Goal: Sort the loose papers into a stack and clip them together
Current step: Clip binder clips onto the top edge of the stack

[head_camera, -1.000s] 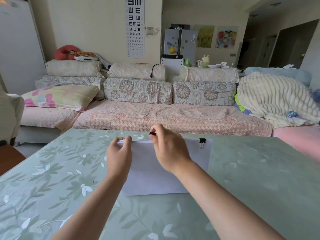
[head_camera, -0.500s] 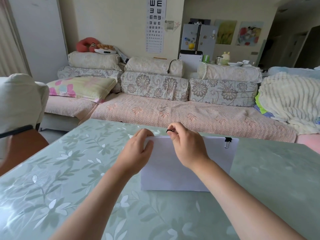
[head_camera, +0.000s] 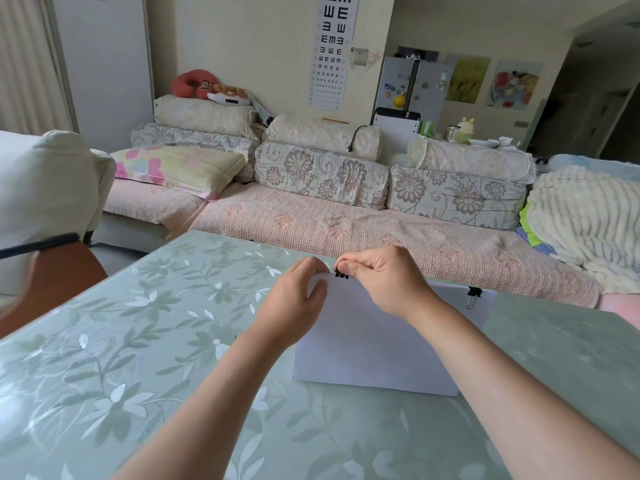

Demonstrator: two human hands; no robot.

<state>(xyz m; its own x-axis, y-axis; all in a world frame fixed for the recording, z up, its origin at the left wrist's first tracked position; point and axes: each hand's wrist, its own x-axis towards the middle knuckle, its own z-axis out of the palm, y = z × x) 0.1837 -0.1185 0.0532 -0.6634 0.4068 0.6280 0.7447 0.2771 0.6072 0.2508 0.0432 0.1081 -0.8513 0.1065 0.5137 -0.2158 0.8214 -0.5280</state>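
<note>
Head: one stack (head_camera: 367, 344), two clips (head_camera: 473, 292) (black)

My right hand (head_camera: 384, 278) covers most of the black clip (head_camera: 341, 274). Only a sliver shows, so I can't tell how far it sits on the paper stack (head_camera: 374, 351). My left hand (head_camera: 294, 306) hides the stack's top-left corner, fingertips out of sight behind the sheets. Sheet count unreadable. Both forearms cut by bottom edge. Eye chart (head_camera: 332, 50) cut at top, chair (head_camera: 45, 282) at left. Magnets on the fridge (head_camera: 412, 84) too small to tell.
</note>
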